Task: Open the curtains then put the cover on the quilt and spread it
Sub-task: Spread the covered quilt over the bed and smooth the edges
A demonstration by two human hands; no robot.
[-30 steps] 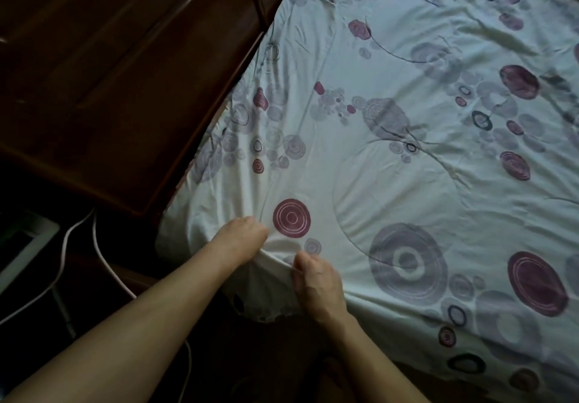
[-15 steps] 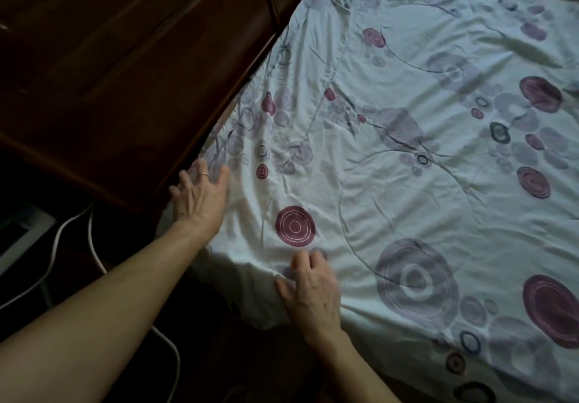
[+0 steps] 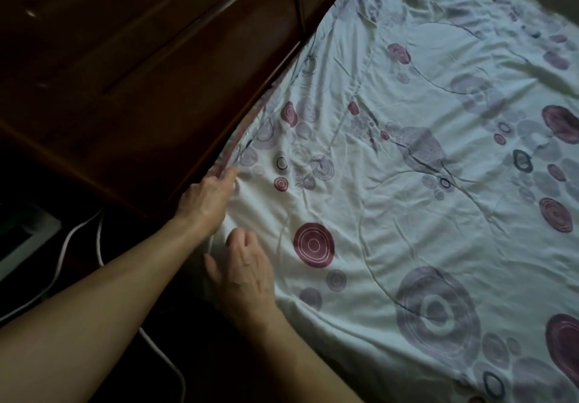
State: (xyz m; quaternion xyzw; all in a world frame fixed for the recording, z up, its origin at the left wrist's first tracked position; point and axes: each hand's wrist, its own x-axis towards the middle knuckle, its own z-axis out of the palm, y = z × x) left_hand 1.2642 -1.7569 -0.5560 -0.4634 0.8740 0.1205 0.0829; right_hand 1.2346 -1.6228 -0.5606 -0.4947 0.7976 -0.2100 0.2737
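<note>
The quilt [image 3: 407, 214], inside its pale cover printed with purple and maroon circles, lies spread over the bed. My left hand [image 3: 206, 199] is at the quilt's left edge beside the dark wooden headboard [image 3: 141, 73], its fingers curled round that edge. My right hand [image 3: 247, 271] rests just below it on the near left corner of the cover, with the fingers loosely bent, the thumb spread and nothing gripped. The curtains are out of view.
White cables [image 3: 78, 246] run over the dark floor at the lower left, beside a pale flat object [image 3: 22, 239]. The quilt's near edge hangs over the side of the bed by my arms.
My left hand slid up along the quilt's edge towards the headboard and curled onto it. My right hand moved left from the near edge to the corner.
</note>
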